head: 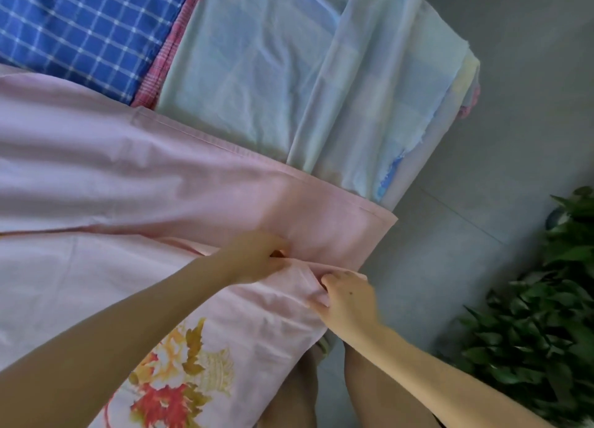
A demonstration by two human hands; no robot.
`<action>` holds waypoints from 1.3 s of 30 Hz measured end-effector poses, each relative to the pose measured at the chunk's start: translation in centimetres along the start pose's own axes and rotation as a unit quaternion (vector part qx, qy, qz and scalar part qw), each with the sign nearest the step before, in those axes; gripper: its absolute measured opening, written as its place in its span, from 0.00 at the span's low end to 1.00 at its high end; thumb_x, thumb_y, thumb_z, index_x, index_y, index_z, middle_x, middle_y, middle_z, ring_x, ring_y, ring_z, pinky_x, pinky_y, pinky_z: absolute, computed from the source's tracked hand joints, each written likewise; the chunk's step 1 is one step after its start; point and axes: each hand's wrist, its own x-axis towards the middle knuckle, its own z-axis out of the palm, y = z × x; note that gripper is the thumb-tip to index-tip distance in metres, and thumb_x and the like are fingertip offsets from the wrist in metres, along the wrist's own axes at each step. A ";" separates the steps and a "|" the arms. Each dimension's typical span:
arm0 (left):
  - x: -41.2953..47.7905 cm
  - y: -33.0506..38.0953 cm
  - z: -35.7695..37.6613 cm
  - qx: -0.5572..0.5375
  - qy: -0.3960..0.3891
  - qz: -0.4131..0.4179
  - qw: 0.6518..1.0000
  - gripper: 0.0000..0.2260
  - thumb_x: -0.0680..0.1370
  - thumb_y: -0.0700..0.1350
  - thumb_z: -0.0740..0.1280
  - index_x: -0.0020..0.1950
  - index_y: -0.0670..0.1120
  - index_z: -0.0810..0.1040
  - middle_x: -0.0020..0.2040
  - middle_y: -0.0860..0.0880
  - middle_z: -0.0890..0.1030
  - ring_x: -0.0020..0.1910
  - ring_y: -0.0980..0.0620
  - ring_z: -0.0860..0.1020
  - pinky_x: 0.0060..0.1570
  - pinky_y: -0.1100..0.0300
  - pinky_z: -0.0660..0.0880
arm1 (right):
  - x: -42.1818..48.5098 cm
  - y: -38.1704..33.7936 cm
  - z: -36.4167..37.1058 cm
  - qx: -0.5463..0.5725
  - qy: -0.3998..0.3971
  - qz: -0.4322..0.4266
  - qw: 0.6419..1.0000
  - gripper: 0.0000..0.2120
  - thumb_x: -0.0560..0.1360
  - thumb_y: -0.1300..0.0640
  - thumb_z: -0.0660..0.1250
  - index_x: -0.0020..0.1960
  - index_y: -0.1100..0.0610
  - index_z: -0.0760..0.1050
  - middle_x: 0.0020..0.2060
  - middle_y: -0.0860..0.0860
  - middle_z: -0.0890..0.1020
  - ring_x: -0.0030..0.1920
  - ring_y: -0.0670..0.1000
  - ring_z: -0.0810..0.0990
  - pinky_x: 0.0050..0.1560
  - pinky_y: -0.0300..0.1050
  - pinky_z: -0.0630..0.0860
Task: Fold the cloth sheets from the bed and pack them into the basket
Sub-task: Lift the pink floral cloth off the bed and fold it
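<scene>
Two hands, left [257,260] and right [348,299], each grip pinching one pink sheet [128,177].

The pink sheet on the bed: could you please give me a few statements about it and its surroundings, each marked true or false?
1. Both hands hold the pink sheet. True: the left hand and the right hand each pinch its fabric.
2. The pink sheet bears a flower print. True.
3. A blue checked cloth lies on the floor. False: it lies on the bed, beyond the pink sheet.
4. A green plant stands to the right. True.
5. The pale blue-green sheet is already in a basket. False: it lies on the bed, and no basket is in view.
</scene>
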 end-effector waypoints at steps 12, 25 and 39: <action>-4.2 5.6 -2.2 -0.026 -0.105 0.117 0.987 0.08 0.61 0.42 0.65 0.37 0.52 0.72 0.47 0.53 0.76 0.48 0.52 0.72 0.51 0.58 0.69 | -5.6 -1.2 -10.5 0.273 -0.079 -0.063 0.957 0.12 0.76 0.56 0.67 0.40 0.40 0.71 0.31 0.37 0.76 0.35 0.39 0.75 0.36 0.32 0.66; -15.5 5.1 -5.0 -0.062 -0.027 0.023 0.997 0.16 0.70 0.46 0.74 0.26 0.50 0.72 0.25 0.56 0.65 0.26 0.59 0.63 0.33 0.60 0.59 | -11.4 -6.9 -15.6 0.268 -0.035 -0.101 0.958 0.19 0.71 0.55 0.73 0.26 0.52 0.69 0.21 0.45 0.65 0.24 0.44 0.64 0.27 0.34 0.61; -28.0 -1.9 -3.2 -0.038 0.013 -0.093 0.995 0.04 0.75 0.50 0.69 0.44 0.51 0.82 0.38 0.60 0.79 0.41 0.56 0.77 0.42 0.67 0.70 | -14.6 -9.4 -17.9 0.255 -0.232 -0.096 0.934 0.20 0.71 0.53 0.74 0.23 0.47 0.72 0.22 0.42 0.67 0.24 0.42 0.64 0.28 0.34 0.60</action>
